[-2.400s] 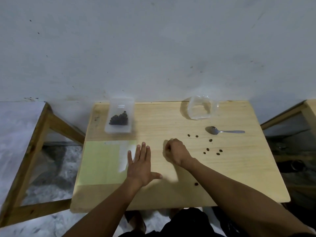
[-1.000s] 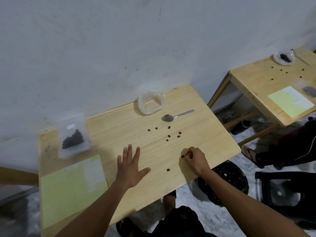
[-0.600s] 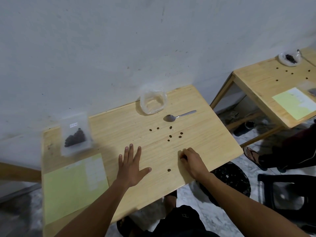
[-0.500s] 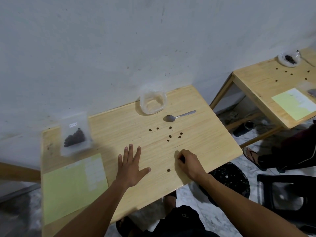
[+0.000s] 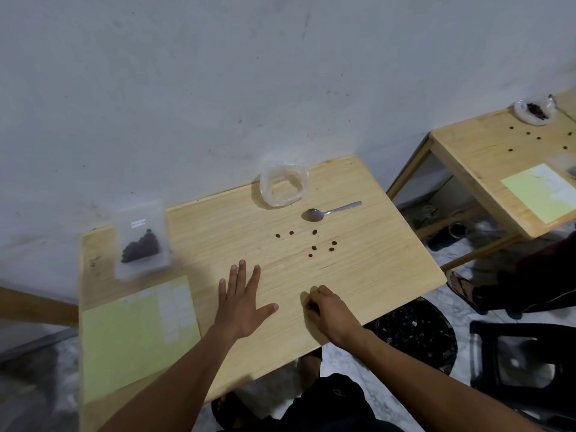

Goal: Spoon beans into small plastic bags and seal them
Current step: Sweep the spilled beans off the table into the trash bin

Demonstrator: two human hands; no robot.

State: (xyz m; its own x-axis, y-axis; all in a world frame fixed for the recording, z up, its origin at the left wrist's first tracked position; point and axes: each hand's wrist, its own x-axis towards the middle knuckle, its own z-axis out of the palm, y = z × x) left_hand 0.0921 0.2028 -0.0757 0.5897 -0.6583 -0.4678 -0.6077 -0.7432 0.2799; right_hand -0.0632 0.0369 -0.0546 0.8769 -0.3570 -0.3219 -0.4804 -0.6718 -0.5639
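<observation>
Both my hands are down on the wooden table (image 5: 389, 254), beans scattered ahead.

My left hand (image 5: 241, 302) lies flat, fingers spread; my right hand (image 5: 327, 310) is curled, contents hidden. Loose beans (image 5: 314, 247) sit below the spoon (image 5: 330, 211); the filled bag (image 5: 141, 244) rests far left.

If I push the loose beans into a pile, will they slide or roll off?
The beans look small and rounded, so they would probably roll and scatter rather than slide together. The table looks smooth and has no raised edge, so strays could go over it.
</observation>
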